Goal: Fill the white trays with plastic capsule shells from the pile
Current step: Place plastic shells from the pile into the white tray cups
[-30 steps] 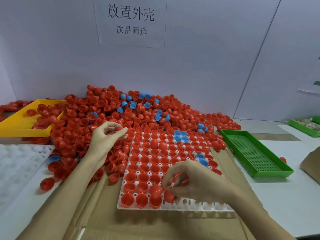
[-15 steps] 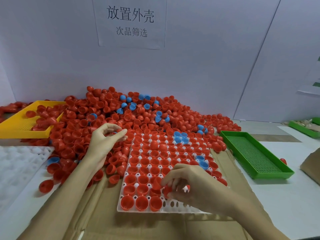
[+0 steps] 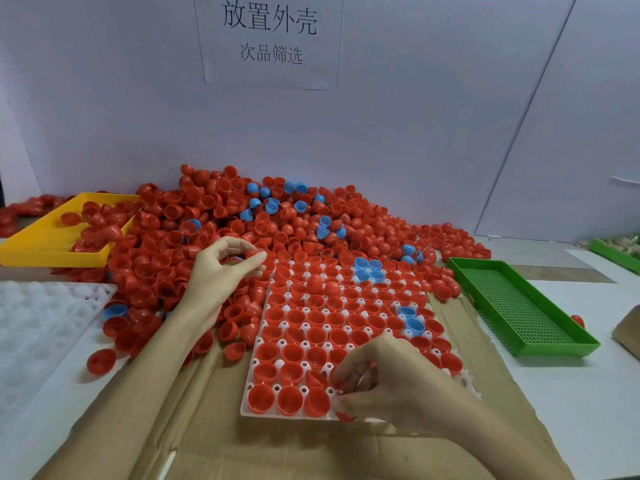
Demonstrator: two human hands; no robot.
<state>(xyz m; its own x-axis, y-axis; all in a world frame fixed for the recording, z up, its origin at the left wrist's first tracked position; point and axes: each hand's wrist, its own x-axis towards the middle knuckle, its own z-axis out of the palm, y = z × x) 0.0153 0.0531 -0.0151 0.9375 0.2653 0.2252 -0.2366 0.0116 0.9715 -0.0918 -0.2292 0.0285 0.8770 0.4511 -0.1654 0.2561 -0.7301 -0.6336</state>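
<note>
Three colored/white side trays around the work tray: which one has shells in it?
The yellow tray at far left: red shells lie in it. The green tray at right and the white tray at near left show none.

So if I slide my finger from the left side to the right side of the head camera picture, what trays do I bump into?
Yellow tray → empty white tray → white tray being filled with red shells → green tray → another green tray at the far right edge.

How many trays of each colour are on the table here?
White: 2, the filled white tray and the unfilled white tray.
Yellow: 1, the yellow tray.
Green: 2, the near green tray and the far green tray, cut off.
Total: 5.
</note>
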